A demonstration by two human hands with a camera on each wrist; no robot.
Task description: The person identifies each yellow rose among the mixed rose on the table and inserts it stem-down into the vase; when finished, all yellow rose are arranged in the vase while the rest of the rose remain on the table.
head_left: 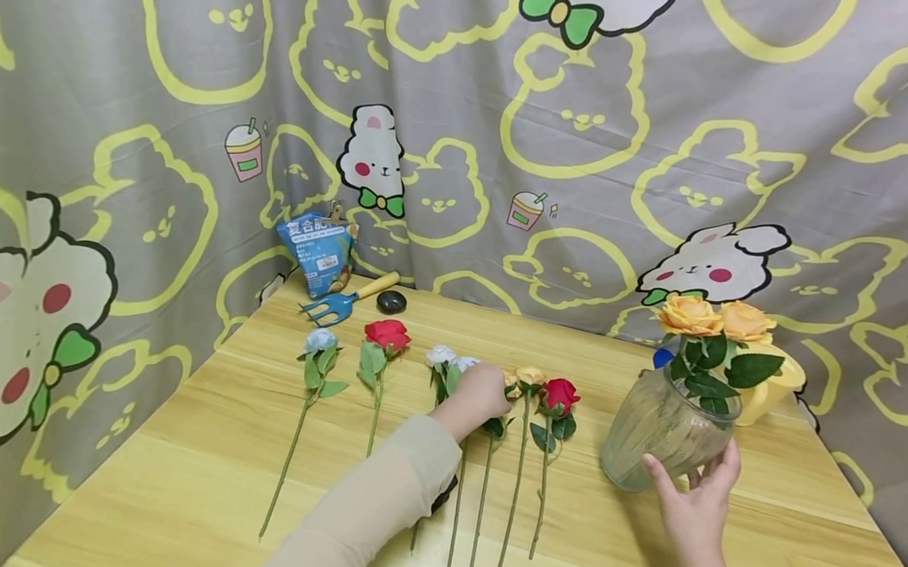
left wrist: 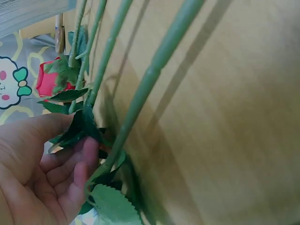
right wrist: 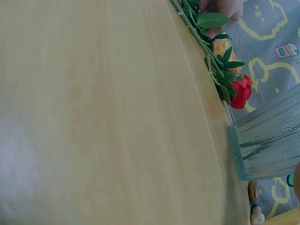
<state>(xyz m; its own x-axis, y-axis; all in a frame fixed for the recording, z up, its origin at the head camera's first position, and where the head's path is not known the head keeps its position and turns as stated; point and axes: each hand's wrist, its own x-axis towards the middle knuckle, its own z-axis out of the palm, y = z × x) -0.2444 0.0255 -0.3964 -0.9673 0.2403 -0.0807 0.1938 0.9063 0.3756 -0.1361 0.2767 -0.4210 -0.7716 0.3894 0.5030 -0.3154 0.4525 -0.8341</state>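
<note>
My left hand is among the row of flowers lying on the table. In the left wrist view its thumb and fingers pinch a flower by the leafy green part under its head. A yellow rose shows just past the fingers, partly hidden. Beside it lie another yellow rose and a red rose; white and pale blue flowers are on the other side. My right hand grips a ribbed glass vase, tilted, with two orange-yellow roses standing in it.
Farther left lie a pale blue flower and a red rose. At the back left are a blue bag, a small blue garden fork and a dark stone. A yellow container stands behind the vase.
</note>
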